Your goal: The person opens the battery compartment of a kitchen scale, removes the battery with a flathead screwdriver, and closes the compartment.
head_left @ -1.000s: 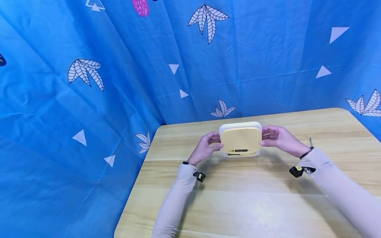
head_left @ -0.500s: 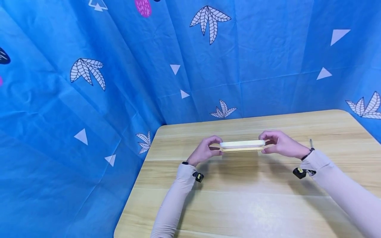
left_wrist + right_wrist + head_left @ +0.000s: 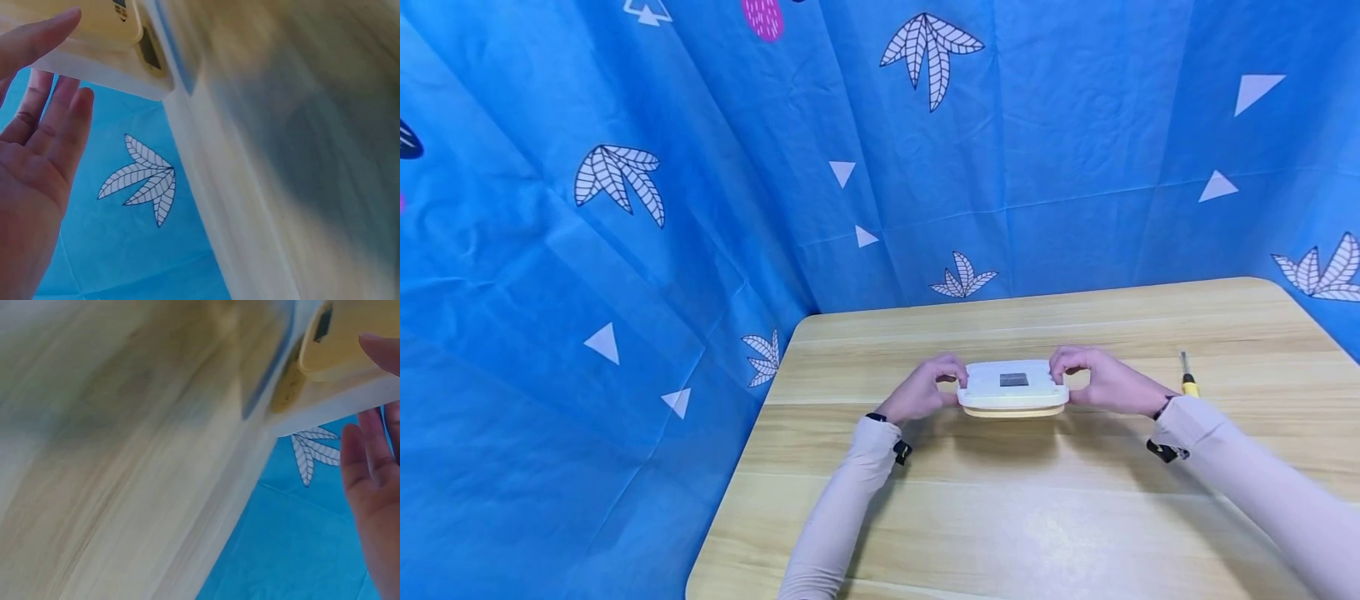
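Note:
Between my two hands, a flat rounded-square kitchen scale (image 3: 1011, 394) is held above the table. Its white underside, with a dark grey rectangle in the middle, faces up and towards me in the head view. The yellow platform (image 3: 103, 25) faces downward and shows in both wrist views. My left hand (image 3: 925, 390) grips the left edge with the thumb below and fingers above. On the opposite edge my right hand (image 3: 1099, 382) holds on the same way. Part of the fingers is hidden behind the scale in the wrist views.
A screwdriver (image 3: 1190, 387) with a yellow handle lies on the wooden table (image 3: 1015, 517), partly covered by the right sleeve. Behind the table and along its left side hangs a blue patterned curtain (image 3: 1060, 125).
Both hands have turned the scale over: its yellow face pointed at me, then the scale was edge-on, and now its white underside shows. More of the screwdriver has come into view.

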`<state>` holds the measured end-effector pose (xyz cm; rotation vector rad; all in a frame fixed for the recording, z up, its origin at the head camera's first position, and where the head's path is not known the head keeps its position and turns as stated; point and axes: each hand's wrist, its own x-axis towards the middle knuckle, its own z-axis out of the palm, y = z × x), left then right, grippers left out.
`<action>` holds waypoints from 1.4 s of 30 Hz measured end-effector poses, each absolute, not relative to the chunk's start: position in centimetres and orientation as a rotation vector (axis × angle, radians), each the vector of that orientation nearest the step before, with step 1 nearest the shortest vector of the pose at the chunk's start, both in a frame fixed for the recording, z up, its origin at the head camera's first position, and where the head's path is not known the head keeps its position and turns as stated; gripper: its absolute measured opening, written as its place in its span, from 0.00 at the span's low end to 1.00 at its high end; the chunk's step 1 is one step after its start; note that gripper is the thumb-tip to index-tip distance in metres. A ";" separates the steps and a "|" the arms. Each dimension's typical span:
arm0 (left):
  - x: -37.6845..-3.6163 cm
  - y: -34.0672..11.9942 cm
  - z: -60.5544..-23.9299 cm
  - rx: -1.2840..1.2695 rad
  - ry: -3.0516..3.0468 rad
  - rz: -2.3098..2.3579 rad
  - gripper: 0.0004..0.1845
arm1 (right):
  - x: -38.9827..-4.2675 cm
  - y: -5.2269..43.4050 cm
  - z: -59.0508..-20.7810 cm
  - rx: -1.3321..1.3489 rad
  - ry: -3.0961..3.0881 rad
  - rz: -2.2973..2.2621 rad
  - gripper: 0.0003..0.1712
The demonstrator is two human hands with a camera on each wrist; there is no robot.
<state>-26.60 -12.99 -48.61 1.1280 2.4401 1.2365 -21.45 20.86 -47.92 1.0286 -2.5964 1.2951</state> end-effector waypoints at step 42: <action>-25.4 -11.9 -51.1 1.308 2.720 0.438 0.10 | -20.2 20.8 -51.7 1.158 -2.764 0.801 0.21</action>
